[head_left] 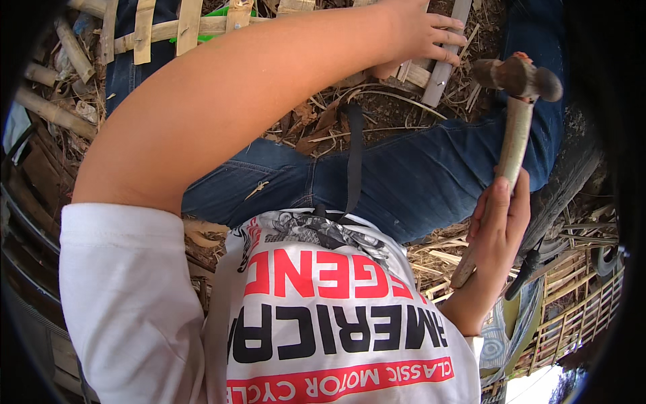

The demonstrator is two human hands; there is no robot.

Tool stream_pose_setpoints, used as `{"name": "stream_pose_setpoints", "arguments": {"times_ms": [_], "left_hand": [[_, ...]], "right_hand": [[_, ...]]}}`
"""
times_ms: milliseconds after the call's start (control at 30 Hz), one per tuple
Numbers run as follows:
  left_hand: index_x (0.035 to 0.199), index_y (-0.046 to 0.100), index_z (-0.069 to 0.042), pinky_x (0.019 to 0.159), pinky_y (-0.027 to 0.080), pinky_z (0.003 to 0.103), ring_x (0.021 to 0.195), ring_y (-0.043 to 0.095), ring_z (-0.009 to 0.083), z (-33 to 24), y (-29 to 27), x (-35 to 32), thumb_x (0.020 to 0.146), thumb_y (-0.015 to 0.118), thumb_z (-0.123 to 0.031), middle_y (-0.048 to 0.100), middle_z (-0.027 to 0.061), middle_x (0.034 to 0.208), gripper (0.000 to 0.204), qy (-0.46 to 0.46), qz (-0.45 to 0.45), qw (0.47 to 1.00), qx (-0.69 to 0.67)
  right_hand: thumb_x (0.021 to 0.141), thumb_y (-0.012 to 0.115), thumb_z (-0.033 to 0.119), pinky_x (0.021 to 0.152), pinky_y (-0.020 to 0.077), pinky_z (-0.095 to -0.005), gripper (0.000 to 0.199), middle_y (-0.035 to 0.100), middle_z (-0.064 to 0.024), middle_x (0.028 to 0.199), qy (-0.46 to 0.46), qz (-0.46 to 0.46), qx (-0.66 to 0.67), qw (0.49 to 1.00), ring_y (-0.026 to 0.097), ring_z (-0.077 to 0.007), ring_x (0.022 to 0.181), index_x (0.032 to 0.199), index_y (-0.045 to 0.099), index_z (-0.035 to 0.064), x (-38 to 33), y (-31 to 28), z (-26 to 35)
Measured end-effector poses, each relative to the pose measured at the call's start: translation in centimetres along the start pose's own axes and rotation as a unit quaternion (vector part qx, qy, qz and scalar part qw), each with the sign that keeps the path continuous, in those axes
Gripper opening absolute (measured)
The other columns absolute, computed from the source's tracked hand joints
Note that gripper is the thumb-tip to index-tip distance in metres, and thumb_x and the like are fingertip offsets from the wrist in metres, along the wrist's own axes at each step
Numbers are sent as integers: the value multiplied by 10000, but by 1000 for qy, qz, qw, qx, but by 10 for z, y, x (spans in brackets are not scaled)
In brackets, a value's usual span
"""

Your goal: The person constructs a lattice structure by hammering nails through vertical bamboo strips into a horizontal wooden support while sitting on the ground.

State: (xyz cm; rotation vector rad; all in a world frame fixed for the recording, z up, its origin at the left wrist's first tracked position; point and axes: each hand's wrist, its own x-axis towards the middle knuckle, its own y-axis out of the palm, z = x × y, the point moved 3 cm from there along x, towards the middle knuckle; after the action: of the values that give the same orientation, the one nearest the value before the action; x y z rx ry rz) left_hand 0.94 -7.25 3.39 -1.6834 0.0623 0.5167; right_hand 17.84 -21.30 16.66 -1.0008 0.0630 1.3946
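My right hand is wrapped round the wooden handle of a hammer. Its worn, rusty head is raised beside my right leg. My left arm reaches across to the far side, where my left hand lies with fingers stretched and apart over a grey wooden slat. A small shiny spot, perhaps a nail head, shows on that slat below the fingers. The slat crosses paler bamboo strips of a lattice, which lies over my legs and is partly hidden by my arm.
My legs in blue jeans are spread on ground strewn with dry leaves and shavings. Cut bamboo pieces lie at the left. A woven bamboo panel is at the lower right, and a dark log lies beside my right leg.
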Motion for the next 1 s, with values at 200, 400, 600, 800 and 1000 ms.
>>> {"name": "stream_pose_setpoints", "arguments": {"times_ms": [200,400,600,800,1000], "left_hand": [[1575,239,-249,1166,182,627,1526,154,221,8,-3,-2,588,856,-559,187,23,1656,1205,10,-39,999,13],[1571,248,-240,1172,181,618,1528,138,231,6,5,4,580,863,-550,194,23,1654,1207,-8,-18,1000,11],[1565,269,-251,1178,171,616,1530,136,224,-8,1,-7,578,863,-547,197,10,1652,1190,-9,-38,999,-3],[1558,276,-250,1171,190,617,1522,161,227,0,-10,-2,572,871,-517,221,18,1642,1181,10,15,999,-31],[1547,292,-234,1168,189,619,1519,164,249,4,-8,-1,591,862,-530,228,35,1636,1152,8,4,1000,-24]], "right_hand": [[1073,440,312,362,279,-186,269,420,38,589,6,55,-55,997,352,-32,401,1090,524,57,6,11,-25],[1044,514,264,504,390,-318,252,458,-44,608,39,111,-77,990,461,-113,539,1077,506,15,13,26,-28],[1047,511,278,449,331,-237,253,477,36,592,12,53,-72,996,441,-45,497,1058,520,25,7,11,-6],[1059,486,277,391,276,-168,207,415,53,595,-52,-38,-95,993,351,-3,441,1053,515,72,3,-6,18],[1050,504,251,414,258,-150,245,420,67,609,-130,-13,-104,986,347,14,468,1180,522,44,-18,-9,31]]}}
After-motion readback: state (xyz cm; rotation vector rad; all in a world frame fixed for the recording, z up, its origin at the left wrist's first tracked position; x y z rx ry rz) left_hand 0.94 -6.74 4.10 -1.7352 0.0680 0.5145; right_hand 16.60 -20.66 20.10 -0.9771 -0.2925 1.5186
